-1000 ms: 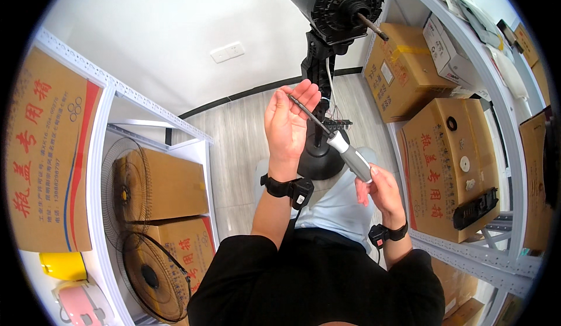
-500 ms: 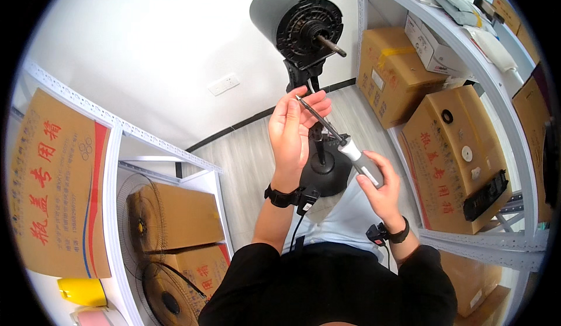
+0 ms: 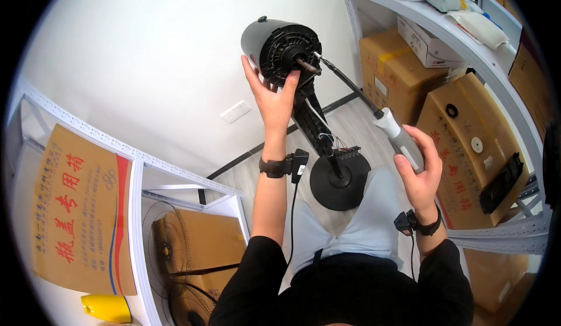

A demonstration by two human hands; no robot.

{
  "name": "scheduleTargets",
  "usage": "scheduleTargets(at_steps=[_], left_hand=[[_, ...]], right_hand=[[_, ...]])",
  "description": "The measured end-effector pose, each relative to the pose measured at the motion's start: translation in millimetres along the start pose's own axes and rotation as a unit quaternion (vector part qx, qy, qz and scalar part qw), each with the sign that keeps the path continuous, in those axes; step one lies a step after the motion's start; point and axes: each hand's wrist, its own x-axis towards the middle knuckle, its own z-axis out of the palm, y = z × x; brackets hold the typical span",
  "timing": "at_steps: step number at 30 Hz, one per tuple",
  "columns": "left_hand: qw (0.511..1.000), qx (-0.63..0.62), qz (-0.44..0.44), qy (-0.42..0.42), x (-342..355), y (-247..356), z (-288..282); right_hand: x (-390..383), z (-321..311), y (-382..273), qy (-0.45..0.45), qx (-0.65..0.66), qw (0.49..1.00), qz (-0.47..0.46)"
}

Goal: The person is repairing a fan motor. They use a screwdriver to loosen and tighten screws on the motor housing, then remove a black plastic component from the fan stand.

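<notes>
The black motor housing (image 3: 286, 45) of a stand fan sits at upper middle, its bare metal shaft (image 3: 308, 66) pointing toward me. My left hand (image 3: 273, 105) grips it from below and the left, thumb on the front face near the shaft and fingers along the side. In my right hand (image 3: 426, 171) is a grey-and-white screwdriver (image 3: 403, 142) with a long dark shank. Its tip is at the right edge of the housing's front face; whether it sits in a screw is too small to tell. Loose wires (image 3: 334, 142) hang by the fan's black neck (image 3: 310, 121).
The round fan base (image 3: 340, 188) stands on the floor by my legs. On the right, a cardboard box (image 3: 467, 145) carries a black ring (image 3: 452, 111), small white parts and a black plastic cover (image 3: 502, 188). Wire fan guards (image 3: 153, 250) lean on the left shelf.
My left hand has risen from near the screwdriver tip to the motor housing and taken hold of it. The screwdriver has moved right, its tip up to the housing.
</notes>
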Motion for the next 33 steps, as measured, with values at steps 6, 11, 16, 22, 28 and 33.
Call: scheduleTargets(at_steps=[6, 11, 16, 22, 28, 33], left_hand=[[0.998, 0.049, 0.021, 0.036, 0, -15, 12], [0.998, 0.003, 0.027, 0.054, 7, -24, 8], [0.995, 0.087, 0.053, 0.020, 4, -15, 13], [0.992, 0.124, 0.012, -0.023, 10, -5, -2], [0.920, 0.300, 0.249, 0.037, 21, 3, 0], [0.904, 0.301, 0.280, -0.112, 46, 39, -10]], right_hand=[[19, 1, -11, -0.004, -0.057, 0.998, -0.013], [45, 0, -29, -0.008, -0.110, 0.991, -0.072], [64, -2, -46, 0.000, -0.164, 0.980, -0.112], [69, -10, -54, -0.005, -0.185, 0.974, -0.132], [69, -13, -54, -0.002, -0.191, 0.971, -0.147], [70, -14, -59, -0.023, -0.187, 0.974, -0.125]])
